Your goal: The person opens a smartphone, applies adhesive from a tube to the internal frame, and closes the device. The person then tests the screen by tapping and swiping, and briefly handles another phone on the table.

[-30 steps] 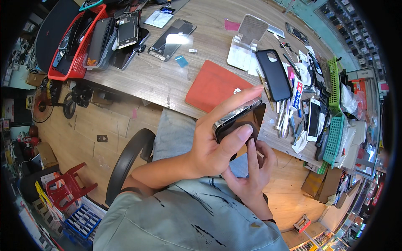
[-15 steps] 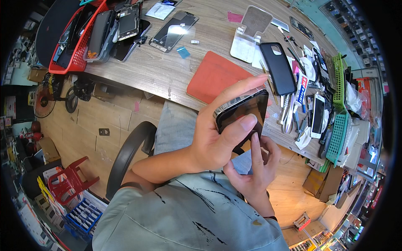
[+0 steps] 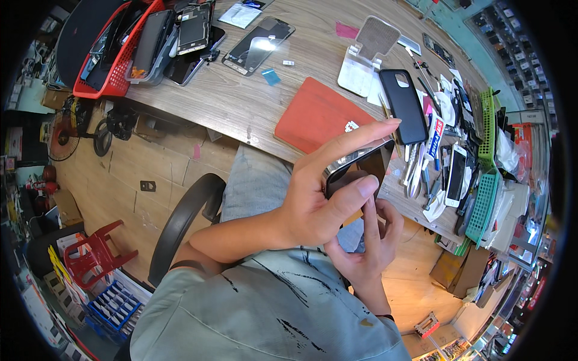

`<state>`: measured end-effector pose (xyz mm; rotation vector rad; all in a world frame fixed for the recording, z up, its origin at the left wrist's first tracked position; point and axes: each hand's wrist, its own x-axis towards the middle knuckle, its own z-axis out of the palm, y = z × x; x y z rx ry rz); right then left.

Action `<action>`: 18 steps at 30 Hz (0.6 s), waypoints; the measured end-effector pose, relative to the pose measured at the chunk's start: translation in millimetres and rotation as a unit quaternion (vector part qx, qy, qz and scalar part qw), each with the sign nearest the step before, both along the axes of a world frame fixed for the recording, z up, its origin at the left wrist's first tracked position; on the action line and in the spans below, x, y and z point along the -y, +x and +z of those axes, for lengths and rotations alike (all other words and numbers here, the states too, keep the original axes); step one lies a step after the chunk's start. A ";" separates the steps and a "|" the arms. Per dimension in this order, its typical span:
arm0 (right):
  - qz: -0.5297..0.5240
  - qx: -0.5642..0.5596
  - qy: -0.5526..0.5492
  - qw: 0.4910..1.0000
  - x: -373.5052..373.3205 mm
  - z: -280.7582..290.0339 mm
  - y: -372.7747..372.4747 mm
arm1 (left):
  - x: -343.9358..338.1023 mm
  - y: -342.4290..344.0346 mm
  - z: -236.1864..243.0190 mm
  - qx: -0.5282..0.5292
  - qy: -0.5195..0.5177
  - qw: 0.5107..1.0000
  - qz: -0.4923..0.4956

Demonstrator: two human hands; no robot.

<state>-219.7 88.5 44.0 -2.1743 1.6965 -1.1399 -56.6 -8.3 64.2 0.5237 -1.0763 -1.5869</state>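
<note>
A smartphone [image 3: 363,171] with a dark, glossy screen is held up above my lap, just off the table's front edge. My left hand [image 3: 322,198] is closed around it, with the thumb across the screen and the forefinger stretched along the top edge. At the phone's lower end, my right hand [image 3: 374,237] has its fingertips against the edge; the exact grip there is partly hidden. Beyond the phone lies a red-orange mat [image 3: 319,114]. A black phone case [image 3: 404,105] rests right of the mat, close to a white phone stand [image 3: 356,71].
Tweezers [image 3: 414,171], a tube [image 3: 435,135] and a white phone [image 3: 456,174] crowd the table's right side, beside a teal basket [image 3: 483,207]. A red basket [image 3: 123,84] of phones and a loose screen panel [image 3: 259,45] are at the far left. A black armrest [image 3: 180,222] sits by my left arm.
The smartphone is tilted more steeply, so less of its screen shows. My left hand and the phone sit slightly farther right in the picture, and the whole view has shifted a little.
</note>
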 end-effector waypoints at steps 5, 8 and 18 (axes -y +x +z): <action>-0.005 -0.012 0.004 1.000 1.5 1.6 1.8 | 0.5 0.5 -1.7 -0.007 -0.001 1.000 -0.005; -0.004 -0.010 0.007 1.000 1.9 1.1 1.6 | 0.9 0.2 -3.1 0.004 -0.005 1.000 -0.004; -0.010 -0.027 -0.040 0.999 -3.4 -10.9 -4.4 | 4.2 4.4 -3.9 0.019 0.013 1.000 -0.003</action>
